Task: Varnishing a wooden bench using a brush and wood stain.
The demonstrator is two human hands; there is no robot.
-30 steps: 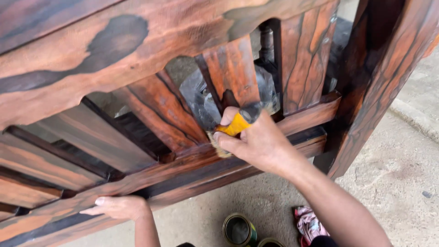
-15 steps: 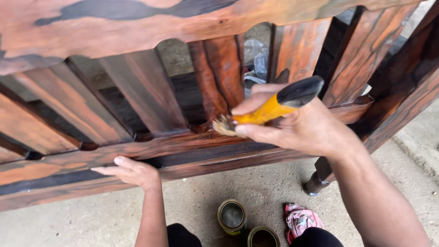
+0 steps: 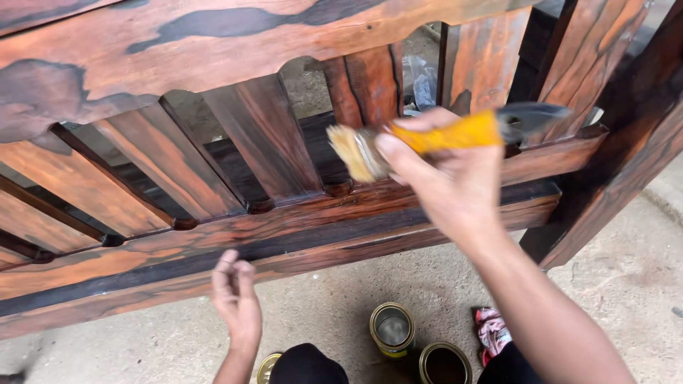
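Tins (image 3: 392, 329) stand on floor (image 3: 640, 277) below bench rail (image 3: 284, 242); rag (image 3: 492, 331) right of them.

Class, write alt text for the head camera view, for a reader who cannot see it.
A right hand holds a yellow-handled paintbrush against the reddish-brown slats of a wooden bench back. The left hand hovers open near the lower rail, holding nothing. Two open tins and a crumpled rag lie on the concrete floor below.

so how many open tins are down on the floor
3. One tin sits below the right hand, a second lies just right of it at the bottom edge, and a third peeks out by the left wrist, mostly hidden. More may lie out of view.
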